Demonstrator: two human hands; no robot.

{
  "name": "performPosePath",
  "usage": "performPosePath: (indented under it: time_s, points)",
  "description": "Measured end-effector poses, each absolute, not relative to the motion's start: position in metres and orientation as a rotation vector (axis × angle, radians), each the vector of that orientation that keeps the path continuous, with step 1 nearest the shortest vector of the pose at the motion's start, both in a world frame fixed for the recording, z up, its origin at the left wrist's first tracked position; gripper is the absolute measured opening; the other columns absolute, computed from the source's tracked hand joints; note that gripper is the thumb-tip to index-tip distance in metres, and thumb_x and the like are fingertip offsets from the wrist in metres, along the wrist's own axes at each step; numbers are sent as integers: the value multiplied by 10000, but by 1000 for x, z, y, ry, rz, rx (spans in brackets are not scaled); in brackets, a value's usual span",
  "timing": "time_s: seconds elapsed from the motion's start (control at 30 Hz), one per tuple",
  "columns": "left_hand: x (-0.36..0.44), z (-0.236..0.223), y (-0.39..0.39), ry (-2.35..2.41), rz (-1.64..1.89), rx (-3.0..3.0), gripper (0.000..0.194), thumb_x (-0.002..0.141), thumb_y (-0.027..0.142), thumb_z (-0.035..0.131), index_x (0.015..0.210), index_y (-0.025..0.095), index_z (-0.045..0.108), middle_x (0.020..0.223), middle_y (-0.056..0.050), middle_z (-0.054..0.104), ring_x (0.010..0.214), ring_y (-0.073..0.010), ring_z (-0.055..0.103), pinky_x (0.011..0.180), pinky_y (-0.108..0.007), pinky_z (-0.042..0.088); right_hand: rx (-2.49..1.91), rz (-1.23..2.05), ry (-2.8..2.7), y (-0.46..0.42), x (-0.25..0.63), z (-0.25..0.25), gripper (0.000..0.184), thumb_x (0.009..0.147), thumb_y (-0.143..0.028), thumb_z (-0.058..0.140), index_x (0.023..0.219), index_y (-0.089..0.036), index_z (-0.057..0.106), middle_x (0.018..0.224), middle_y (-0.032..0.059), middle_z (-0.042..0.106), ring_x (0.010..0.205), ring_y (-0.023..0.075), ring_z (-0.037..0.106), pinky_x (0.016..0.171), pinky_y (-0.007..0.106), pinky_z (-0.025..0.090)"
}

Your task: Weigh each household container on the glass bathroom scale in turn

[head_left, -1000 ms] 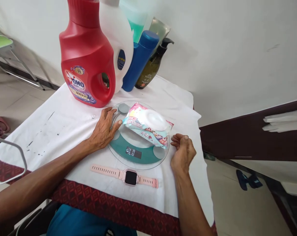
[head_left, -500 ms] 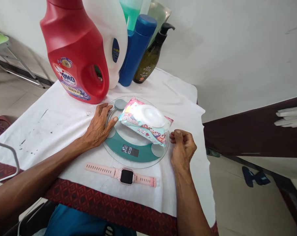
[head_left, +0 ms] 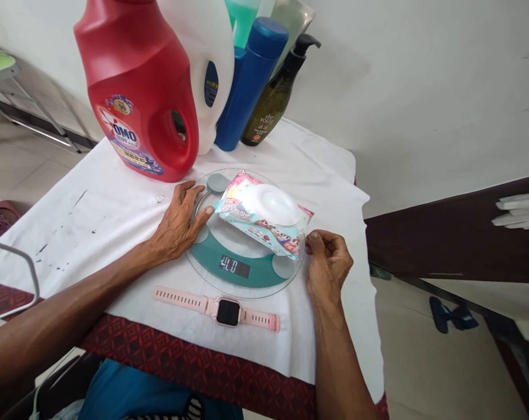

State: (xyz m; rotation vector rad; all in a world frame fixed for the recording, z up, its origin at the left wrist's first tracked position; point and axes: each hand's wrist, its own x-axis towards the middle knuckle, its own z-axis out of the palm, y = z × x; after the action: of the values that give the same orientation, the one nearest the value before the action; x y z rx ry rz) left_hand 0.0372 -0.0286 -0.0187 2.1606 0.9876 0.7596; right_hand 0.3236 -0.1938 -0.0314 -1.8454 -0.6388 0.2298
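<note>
A pack of wet wipes (head_left: 260,213) with a white lid lies on a round glass scale (head_left: 203,265), which has a teal band and a lit digital display (head_left: 235,266). At the scale's left rim rests my left hand (head_left: 177,224), open, its fingers apart and its thumb tip close to the wipes' left end. My right hand (head_left: 330,259) is beside the right rim, fingers curled in and thumb against them, with nothing visible in it. Its fingertips are near the wipes' right end; whether they touch the rim I cannot tell. A pink smartwatch (head_left: 228,312) lies face up in front of the scale.
Behind the scale stand a red detergent bottle (head_left: 137,87), a white jug (head_left: 223,35), a blue bottle (head_left: 251,81) and a dark pump bottle (head_left: 273,99). A white cloth (head_left: 107,216) covers the table. Dark slippers (head_left: 452,315) lie on the floor at right.
The whole view has shifted slightly, so everything sits a little farther right. Both hands, the wipes and the scale keep their places relative to each other.
</note>
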Motion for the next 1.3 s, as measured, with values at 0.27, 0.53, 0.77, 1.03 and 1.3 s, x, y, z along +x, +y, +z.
performPosePath:
  time_s: [0.27, 0.53, 0.77, 1.03, 1.3]
  points:
    - [37, -18, -29, 996, 746, 2159, 503, 1085, 548, 402, 1454, 212, 456, 1554, -191, 403, 1330, -339, 580, 1132, -636, 534, -1873, 233, -641, -195, 323, -29, 394, 814, -564, 751, 946, -196, 703, 869, 24, 693, 785, 183, 626, 763, 350, 504]
    - [37, -17, -31, 1000, 743, 2137, 550, 1083, 575, 385, 1463, 182, 446, 1545, -202, 403, 1296, -342, 604, 1096, -650, 555, -1828, 258, -591, -192, 321, -25, 444, 821, -621, 748, 939, -199, 681, 888, 33, 685, 803, 186, 637, 741, 348, 498]
    - [38, -19, -33, 1001, 793, 2102, 531, 1089, 563, 399, 1462, 189, 449, 1530, -201, 419, 1291, -340, 621, 1071, -638, 567, -1773, 263, -1092, -186, 296, 35, 745, 783, -678, 777, 1387, -297, 566, 1434, 117, 608, 1320, 338, 588, 1028, 532, 524]
    - [39, -21, -34, 982, 828, 2064, 474, 1102, 526, 414, 1455, 212, 448, 1526, -187, 430, 1366, -341, 581, 1122, -623, 536, -1941, -61, -1593, -154, 271, 33, 815, 780, -625, 832, 1446, -277, 515, 1329, 148, 651, 1225, 374, 608, 985, 580, 538]
    - [41, -21, -37, 990, 847, 2020, 442, 1108, 472, 426, 1478, 230, 439, 1528, -172, 428, 1436, -344, 528, 1193, -612, 480, -1929, -7, -1268, -137, 292, 51, 693, 674, -688, 882, 1172, -266, 650, 1128, 76, 703, 984, 291, 670, 816, 420, 549]
